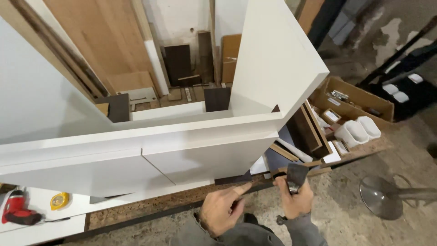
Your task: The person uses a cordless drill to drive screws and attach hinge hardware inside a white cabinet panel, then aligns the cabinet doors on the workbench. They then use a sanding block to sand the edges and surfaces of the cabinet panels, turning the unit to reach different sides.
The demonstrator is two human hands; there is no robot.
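right hand (296,200) – fingers clenched on a small dark tool (296,176), just off the workbench (150,207) front edge | left hand (222,210) – forefinger out, empty, touching that edge beneath the white cabinet (182,150) | red drill (17,210) at the bench's left end

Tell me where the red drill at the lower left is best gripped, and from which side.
Probably by its black handle, coming from above. The drill lies flat on the white board, red body toward the far edge and handle stretched out rightward and exposed. Neither the left hand nor the right hand is near it.
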